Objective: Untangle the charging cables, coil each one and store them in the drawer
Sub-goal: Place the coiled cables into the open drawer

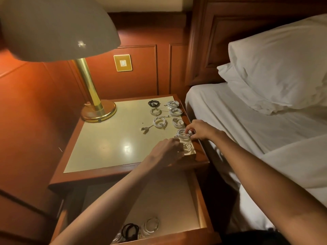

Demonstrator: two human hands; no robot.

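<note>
The right grip [200, 129] is nearly closed: its curled fingers and thumb pinch the far rim of a coiled white charging cable [184, 137], which lies at the front right corner of the cream-topped wooden desk [106, 147]. The left grip [168, 150] is curled in too, with its fingertips on the near left side of the same coil. How tightly they close cannot be told, since the back of the hand hides them.

Beyond this, along the right edge of the desk, six more coils sit in two rows: five small white cable coils [175, 112] and, at the back, one small black cable coil [154, 103]. One white coil trails a loose plug end [145, 129] toward the middle of the desk.

A brass lamp with a pale dome shade [96, 110] stands at the back left corner. Below the front edge, the open wooden drawer [200, 200] holds a black coiled cable [130, 229] and a white coiled cable [150, 225] near its front.

A brass-plated wall switch [123, 63] sits on the red-brown wood panelling behind the desk. A white-sheeted bed [247, 124] with white pillows [283, 68] is just beside its right edge.
</note>
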